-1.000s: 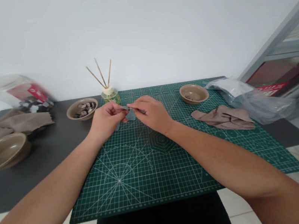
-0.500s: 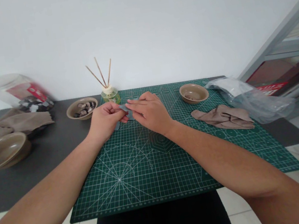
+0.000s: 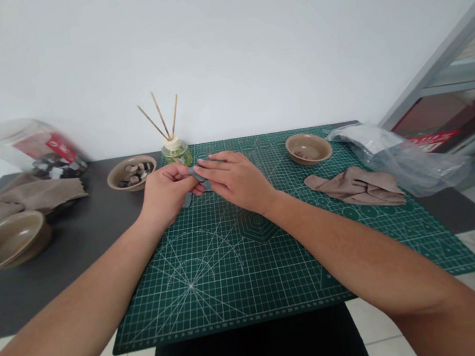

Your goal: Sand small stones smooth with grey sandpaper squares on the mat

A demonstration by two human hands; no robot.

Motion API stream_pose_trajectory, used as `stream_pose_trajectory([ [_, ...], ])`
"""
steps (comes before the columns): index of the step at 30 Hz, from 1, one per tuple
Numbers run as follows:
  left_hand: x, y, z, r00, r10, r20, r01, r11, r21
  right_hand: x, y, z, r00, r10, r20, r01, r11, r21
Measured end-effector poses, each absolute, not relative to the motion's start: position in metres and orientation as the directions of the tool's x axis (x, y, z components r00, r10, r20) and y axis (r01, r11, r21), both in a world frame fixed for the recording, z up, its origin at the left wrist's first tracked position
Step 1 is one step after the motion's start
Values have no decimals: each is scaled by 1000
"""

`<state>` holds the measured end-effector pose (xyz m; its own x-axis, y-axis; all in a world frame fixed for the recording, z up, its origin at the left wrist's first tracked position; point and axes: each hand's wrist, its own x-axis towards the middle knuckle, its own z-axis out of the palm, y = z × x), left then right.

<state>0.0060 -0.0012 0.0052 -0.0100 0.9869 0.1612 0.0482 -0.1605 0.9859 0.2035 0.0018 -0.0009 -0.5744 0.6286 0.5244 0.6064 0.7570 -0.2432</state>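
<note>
My left hand [image 3: 166, 190] is closed, thumb and fingers pinching a small grey-blue cloth [image 3: 207, 185]. A loose bit of the cloth hangs below its fingers. Over the same cloth lies my right hand [image 3: 238, 181], its fingers close together and its fingertips meeting the left hand's. My right thumb is mostly hidden, as is anything wrapped inside the cloth. Both hands are above the far part of a green cutting mat [image 3: 236, 286]. Just left of them stands a brown bowl [image 3: 116, 174] with several dark and pale round pieces.
A reed diffuser [image 3: 176, 151] stands behind my left hand. To the right are a brown bowl [image 3: 309, 151], a crumpled brown cloth [image 3: 356, 186] and a clear plastic bag [image 3: 411, 165]. At left lie another bowl [image 3: 12, 237], a brown cloth [image 3: 42, 200] and a clear container [image 3: 34, 144].
My right hand has shifted slightly left over the cloth, its fingers now flatter and covering more of it. The left hand keeps its pinch.
</note>
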Motion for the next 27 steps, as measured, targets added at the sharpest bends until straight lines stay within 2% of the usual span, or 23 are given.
stream_pose_trajectory([
  [6,6,-2,6,23,985,170,16,-171,985,203,7,-2,-601,607,521,583,778,-233],
  [17,7,0,4,4,980,199,-32,-199,979,201,0,3,-538,685,491,672,700,-241],
  [23,8,0,4,28,986,164,56,-165,985,200,0,0,-549,677,490,663,710,-239],
  [27,9,-1,4,23,988,155,49,-156,986,199,0,0,-548,683,483,670,704,-235],
])
